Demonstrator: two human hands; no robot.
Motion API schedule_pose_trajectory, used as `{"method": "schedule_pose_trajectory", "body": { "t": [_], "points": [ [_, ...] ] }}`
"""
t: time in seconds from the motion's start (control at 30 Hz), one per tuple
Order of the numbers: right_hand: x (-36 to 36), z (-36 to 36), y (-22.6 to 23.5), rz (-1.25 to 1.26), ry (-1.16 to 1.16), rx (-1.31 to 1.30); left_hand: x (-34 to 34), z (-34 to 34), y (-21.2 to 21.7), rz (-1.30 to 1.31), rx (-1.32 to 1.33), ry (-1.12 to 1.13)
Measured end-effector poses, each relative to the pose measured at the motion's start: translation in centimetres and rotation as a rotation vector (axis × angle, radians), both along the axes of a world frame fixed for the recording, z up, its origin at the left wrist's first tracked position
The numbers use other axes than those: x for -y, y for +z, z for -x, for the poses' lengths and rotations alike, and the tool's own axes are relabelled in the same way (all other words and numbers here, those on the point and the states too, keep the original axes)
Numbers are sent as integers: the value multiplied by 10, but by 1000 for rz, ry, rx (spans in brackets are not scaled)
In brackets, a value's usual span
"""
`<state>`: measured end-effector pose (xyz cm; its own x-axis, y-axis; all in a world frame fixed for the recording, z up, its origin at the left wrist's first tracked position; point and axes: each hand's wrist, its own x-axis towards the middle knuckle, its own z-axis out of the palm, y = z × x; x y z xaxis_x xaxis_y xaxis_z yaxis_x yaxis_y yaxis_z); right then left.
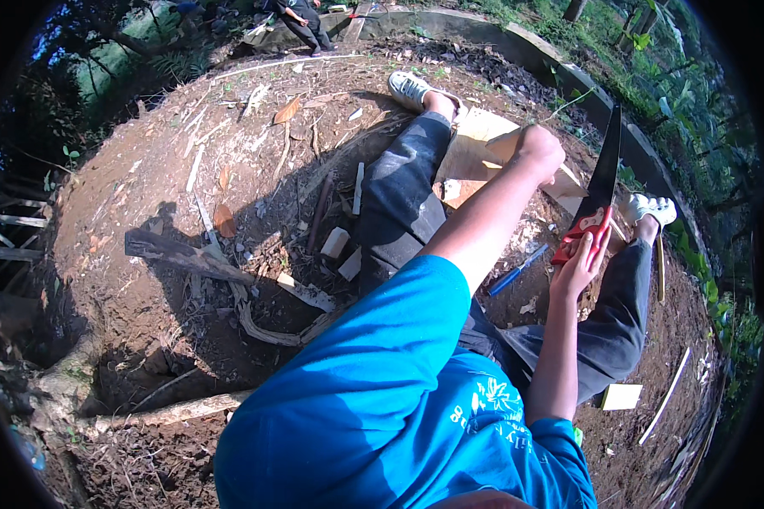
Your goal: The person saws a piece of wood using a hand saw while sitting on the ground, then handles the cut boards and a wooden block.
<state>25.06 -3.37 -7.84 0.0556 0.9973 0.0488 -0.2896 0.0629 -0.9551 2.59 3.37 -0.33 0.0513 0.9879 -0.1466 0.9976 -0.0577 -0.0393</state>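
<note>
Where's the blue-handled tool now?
In the head view, right of centre, the blue-handled tool lies on the ground between the legs, left of the right hand.

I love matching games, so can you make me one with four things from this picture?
Things:
1. saw
2. slim tool
3. T-shirt
4. shoes

Clues:
A. bright blue with a pale print
B. mostly white
C. held in the right hand
D. lying between the legs

Right pairs: 1-C, 2-D, 3-A, 4-B
</note>
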Motion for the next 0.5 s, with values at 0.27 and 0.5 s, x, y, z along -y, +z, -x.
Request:
{"method": "schedule_pose_trajectory", "body": {
  "t": [0.27, 0.5],
  "points": [
    [70, -62, 37, 41, 71, 94, -11, 4, -1, -17, 23, -24],
    [111, -97, 77, 138, 29, 142, 6, -3, -6, -91, -3, -46]
  ]
}}
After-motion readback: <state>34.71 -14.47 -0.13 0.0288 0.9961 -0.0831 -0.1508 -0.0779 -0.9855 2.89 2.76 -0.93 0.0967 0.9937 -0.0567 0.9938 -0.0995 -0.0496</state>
